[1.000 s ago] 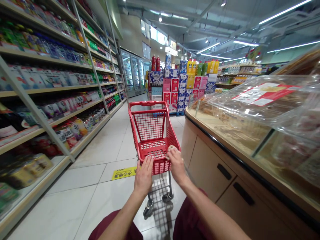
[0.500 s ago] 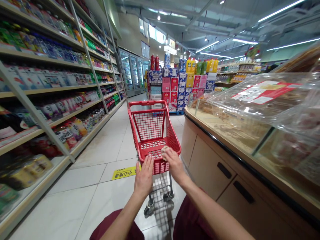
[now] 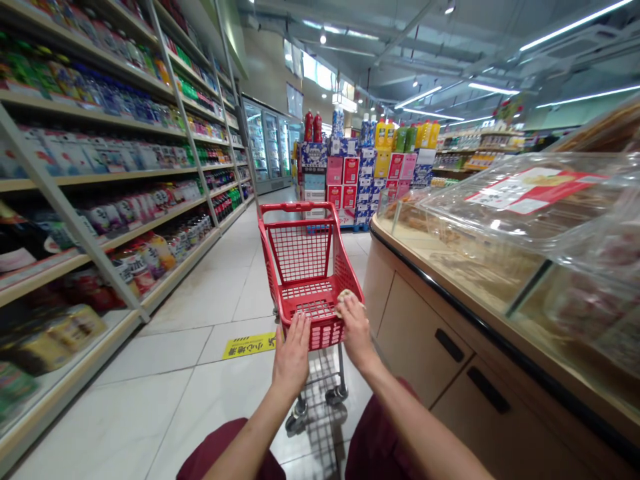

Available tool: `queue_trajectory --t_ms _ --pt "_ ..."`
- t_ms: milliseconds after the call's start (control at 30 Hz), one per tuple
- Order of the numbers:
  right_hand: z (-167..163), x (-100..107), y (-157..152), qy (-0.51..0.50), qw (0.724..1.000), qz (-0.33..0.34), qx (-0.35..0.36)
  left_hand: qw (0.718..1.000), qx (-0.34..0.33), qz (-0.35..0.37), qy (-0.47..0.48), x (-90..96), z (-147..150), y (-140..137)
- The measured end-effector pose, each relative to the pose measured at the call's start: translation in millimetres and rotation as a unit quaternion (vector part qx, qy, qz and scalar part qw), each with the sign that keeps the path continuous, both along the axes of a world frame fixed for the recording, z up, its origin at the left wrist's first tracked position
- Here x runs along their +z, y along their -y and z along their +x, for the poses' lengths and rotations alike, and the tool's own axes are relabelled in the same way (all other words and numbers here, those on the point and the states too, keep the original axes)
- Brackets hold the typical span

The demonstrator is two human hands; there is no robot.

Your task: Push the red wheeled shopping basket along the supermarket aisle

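Aisle floor (image 3: 215,287), cart (image 3: 306,293) lengthwise, handle (image 3: 299,207) far

Pale wad (image 3: 344,295) (material unclear) partly hidden by right hand (image 3: 356,330); shelves (image 3: 100,177) cut off left.

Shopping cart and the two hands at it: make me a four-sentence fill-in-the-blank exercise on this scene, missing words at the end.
1. The shopping cart has a basket coloured ____.
2. The hand that holds the crumpled pale cloth is the person's ____ one.
3. Of the shopping cart's near and far ends, the left hand is at the ____ one.
4. The sign on the floor has dark lettering on a ____ background.

Missing words: red; right; near; yellow.
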State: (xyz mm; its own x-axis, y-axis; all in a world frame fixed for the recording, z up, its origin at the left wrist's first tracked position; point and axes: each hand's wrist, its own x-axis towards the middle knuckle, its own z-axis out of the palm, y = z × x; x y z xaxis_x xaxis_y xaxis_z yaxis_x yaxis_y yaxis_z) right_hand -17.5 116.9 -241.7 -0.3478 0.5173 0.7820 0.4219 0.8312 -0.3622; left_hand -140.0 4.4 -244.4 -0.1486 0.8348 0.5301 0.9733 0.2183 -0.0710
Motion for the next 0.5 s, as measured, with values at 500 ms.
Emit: queue_trajectory --t_ms 500 --pt "-5 -3 -1 0.026 0.995 0.044 0.088 0.999 0.035 -0.03 0.023 16.1 -26 2"
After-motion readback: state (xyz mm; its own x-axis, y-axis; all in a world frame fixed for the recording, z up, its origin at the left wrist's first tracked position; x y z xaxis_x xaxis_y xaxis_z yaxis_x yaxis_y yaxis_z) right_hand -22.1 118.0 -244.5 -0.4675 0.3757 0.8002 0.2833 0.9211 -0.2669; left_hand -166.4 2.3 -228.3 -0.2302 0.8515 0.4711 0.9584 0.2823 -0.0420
